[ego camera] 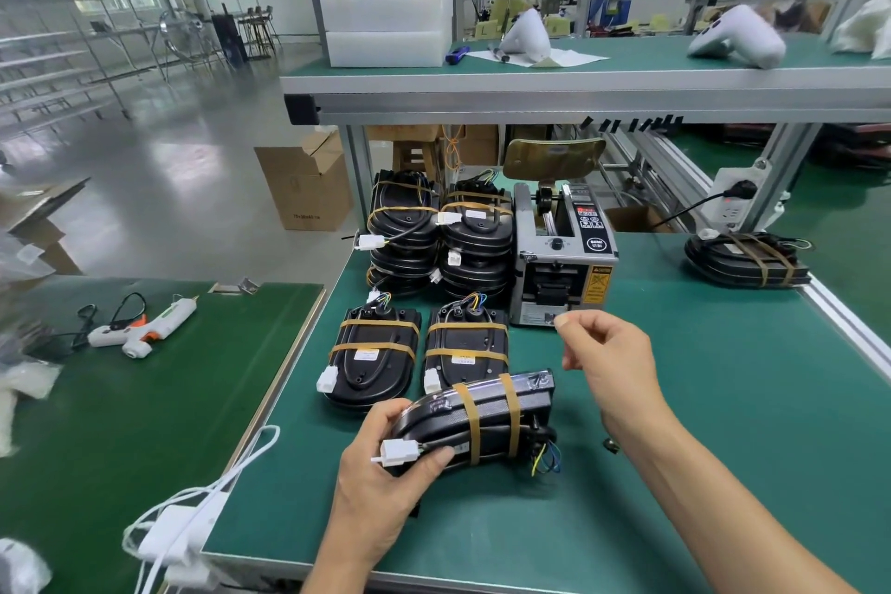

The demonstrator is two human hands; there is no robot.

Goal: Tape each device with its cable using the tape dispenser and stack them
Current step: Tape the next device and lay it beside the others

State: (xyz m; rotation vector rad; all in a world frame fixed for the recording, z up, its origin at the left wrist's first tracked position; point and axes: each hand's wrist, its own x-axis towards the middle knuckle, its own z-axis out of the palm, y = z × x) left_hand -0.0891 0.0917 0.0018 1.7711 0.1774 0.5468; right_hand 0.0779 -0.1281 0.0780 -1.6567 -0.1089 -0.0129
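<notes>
Our left hand (385, 473) gripped a taped device (482, 420) and its white connector (400, 452); our right hand (602, 352), fingers pinched together, hovered by the tape dispenser (561, 256).

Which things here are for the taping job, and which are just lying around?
For the job: held device, its white connector, tape dispenser, taped devices, stacks.

Lying about: glue gun, cardboard box, foam blocks.

both hands (381, 463) bare, forearms bare, no sleeves/gloves
</notes>
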